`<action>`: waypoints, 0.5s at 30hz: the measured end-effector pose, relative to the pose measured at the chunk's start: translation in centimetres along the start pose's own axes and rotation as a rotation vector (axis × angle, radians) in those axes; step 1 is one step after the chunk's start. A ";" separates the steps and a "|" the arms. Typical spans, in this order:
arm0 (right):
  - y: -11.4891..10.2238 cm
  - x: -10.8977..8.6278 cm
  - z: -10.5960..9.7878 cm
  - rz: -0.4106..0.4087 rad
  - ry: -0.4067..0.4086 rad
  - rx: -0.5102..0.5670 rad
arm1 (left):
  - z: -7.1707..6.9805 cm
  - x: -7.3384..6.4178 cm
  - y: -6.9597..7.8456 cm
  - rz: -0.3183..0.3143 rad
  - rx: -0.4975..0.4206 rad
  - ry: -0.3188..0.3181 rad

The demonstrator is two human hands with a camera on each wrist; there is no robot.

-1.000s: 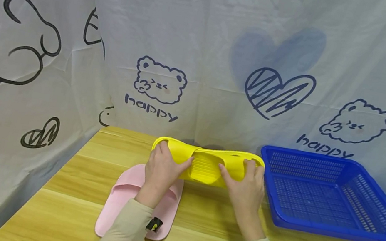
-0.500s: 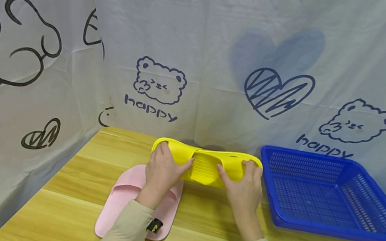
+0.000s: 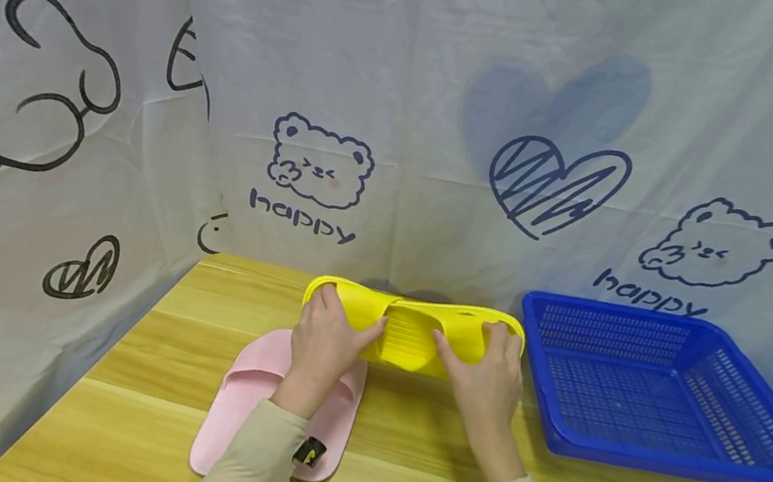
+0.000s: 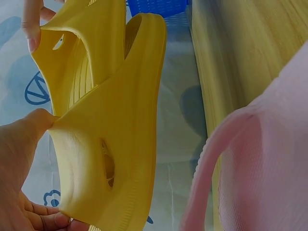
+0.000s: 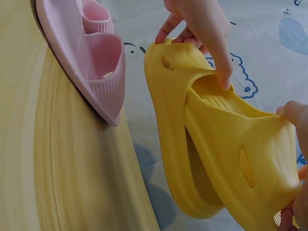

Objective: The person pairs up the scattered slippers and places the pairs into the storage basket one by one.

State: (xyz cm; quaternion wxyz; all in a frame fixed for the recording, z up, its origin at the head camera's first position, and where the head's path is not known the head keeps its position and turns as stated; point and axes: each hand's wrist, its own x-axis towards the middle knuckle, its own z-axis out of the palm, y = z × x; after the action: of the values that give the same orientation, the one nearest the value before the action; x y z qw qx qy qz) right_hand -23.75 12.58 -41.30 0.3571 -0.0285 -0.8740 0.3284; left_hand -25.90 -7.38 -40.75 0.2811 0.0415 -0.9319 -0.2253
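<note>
Both hands hold a pair of yellow slippers [image 3: 409, 337], one slid into the other with toe ends facing opposite ways. My left hand [image 3: 328, 343] grips the left toe end, fingers curled at the toe opening and thumb at the strap's inner edge. At the other end, my right hand [image 3: 488, 383] pinches its slipper's strap [image 5: 269, 149] the same way. Slotted strap sides and ribbed footbeds show in the wrist views. Pink slippers [image 3: 241, 412] lie on the table below the left forearm, which covers part of them.
A blue plastic basket [image 3: 662, 463] with perforated walls stands at the right of the wooden table [image 3: 124, 410], close beside the right hand. A printed cloth [image 3: 424, 196] hangs behind the table and along its left side.
The right hand and its end of the yellow slippers have shifted very slightly left. The left hand keeps its hold in nearly the same place.
</note>
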 end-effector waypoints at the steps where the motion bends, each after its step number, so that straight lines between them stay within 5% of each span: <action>1: 0.0 0.0 0.0 -0.002 0.000 0.001 | 0.0 0.0 0.0 0.002 0.001 0.001; 15: 0.0 -0.2 0.5 -0.016 0.006 0.000 | 0.2 -0.2 0.0 0.042 0.024 0.021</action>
State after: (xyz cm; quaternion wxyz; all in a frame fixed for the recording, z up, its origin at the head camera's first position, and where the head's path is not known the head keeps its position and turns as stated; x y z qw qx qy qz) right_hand -23.88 12.28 -41.71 0.3621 -0.0225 -0.8732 0.3253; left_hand -25.89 -7.26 -40.98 0.2948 0.0278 -0.9323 -0.2079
